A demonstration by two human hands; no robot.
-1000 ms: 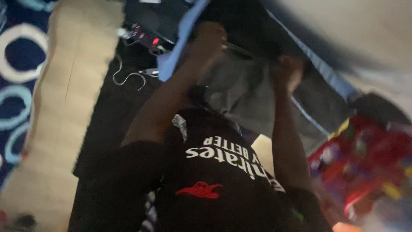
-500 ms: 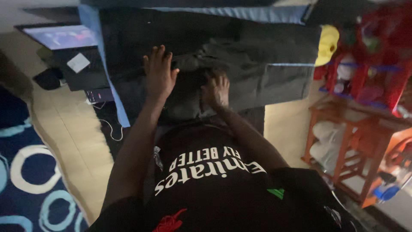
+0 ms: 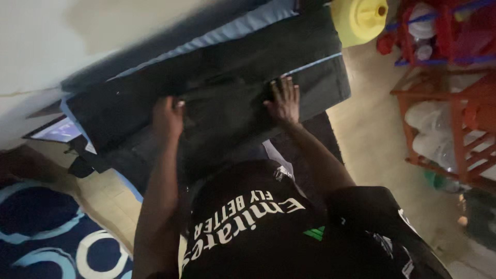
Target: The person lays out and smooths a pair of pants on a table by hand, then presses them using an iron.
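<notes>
A dark grey garment (image 3: 227,111) lies spread on a dark mattress (image 3: 248,57) with a light blue edge, and everything else is placed from that garment. The left hand (image 3: 168,114) sits at the garment's left end, fingers curled down over the cloth in what looks like a grip on its edge (the dim light hides whether fabric is really pinched). The right hand (image 3: 283,99) lies at the garment's right end, fingers spread wide and pressed flat on the cloth, holding nothing. Beyond the garment's right end, past the mattress corner, stands a yellow plastic container (image 3: 359,19), and further right of it a red wooden rack (image 3: 454,103) with pale items on its shelves. Left of the garment, beside the mattress, a lit screen (image 3: 57,130) glows on the floor, and a dark blue rug (image 3: 46,232) with pale rings lies nearer the person
</notes>
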